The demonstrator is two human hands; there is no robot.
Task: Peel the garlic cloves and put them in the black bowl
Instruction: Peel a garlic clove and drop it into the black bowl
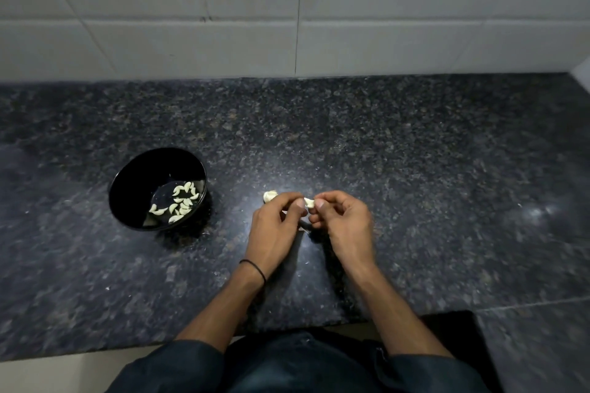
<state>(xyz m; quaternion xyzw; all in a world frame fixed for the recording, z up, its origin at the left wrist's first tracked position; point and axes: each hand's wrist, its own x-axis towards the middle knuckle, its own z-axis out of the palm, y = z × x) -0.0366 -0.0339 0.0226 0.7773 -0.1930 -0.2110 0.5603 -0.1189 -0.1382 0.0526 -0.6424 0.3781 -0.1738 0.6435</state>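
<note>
The garlic clove (308, 202) sits just below frame centre, pinched between my left hand (274, 226) and right hand (343, 226), with the fingers (332, 199) of both curled closely onto it above the bench (415, 153). I judge this to be mid-peel. Next I need to strip the remaining skin, then carry the clove left to the black bowl (127, 182), where peeled cloves (178, 204) already lie. Another garlic piece (269, 196) waits beyond my left hand. I can read no writing anywhere.

We stand in a home kitchen: a dark speckled granite counter (383, 153) fills mid-frame, with a white tiled wall (191, 9) across the top.
</note>
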